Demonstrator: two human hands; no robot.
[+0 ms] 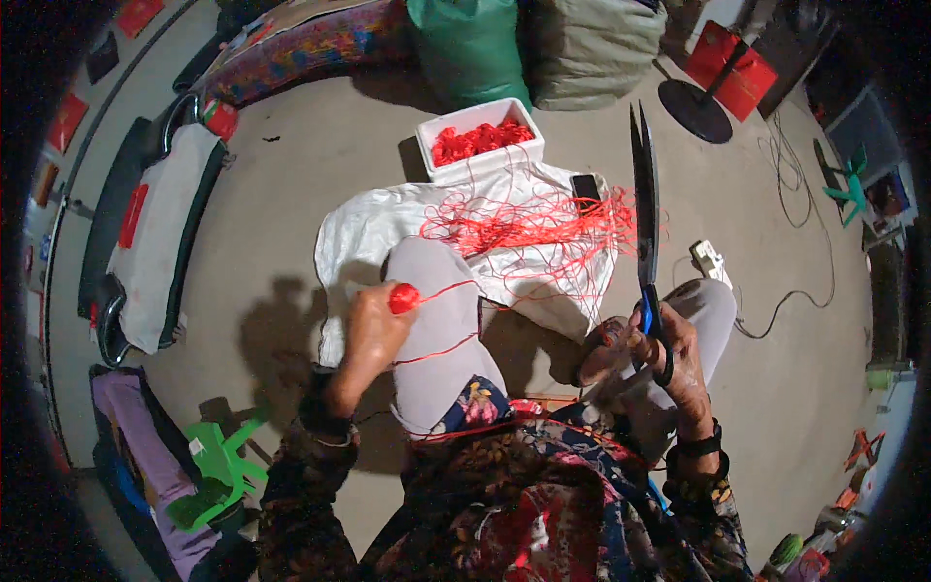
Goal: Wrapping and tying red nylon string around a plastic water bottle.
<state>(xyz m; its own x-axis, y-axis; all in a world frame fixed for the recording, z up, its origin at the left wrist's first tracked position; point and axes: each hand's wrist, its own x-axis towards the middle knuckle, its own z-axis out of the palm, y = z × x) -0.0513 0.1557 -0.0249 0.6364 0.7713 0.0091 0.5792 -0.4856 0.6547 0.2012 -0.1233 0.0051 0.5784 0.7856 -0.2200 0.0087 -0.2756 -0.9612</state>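
My left hand [373, 325] is closed round a small red bundle [403, 298], which pokes out past the fingers beside my knee. From it a red cord [446, 289] runs across the grey trouser leg, and another strand crosses lower down. In my right hand [682, 364] is a pair of scissors [645, 209] with long dark blades pointing up and away, slightly parted, and a blue and black handle. A tangle of red cords [524, 228] lies spread over a white sheet [364, 228] in front of my knees.
Beyond the sheet stands a white box [441, 173] of red pieces. A black phone [586, 190] lies at the cords' far edge. Sacks [470, 48] stand behind. On the right are a white power strip [713, 262] and a cable [810, 296]; a green stool [218, 470] is at left.
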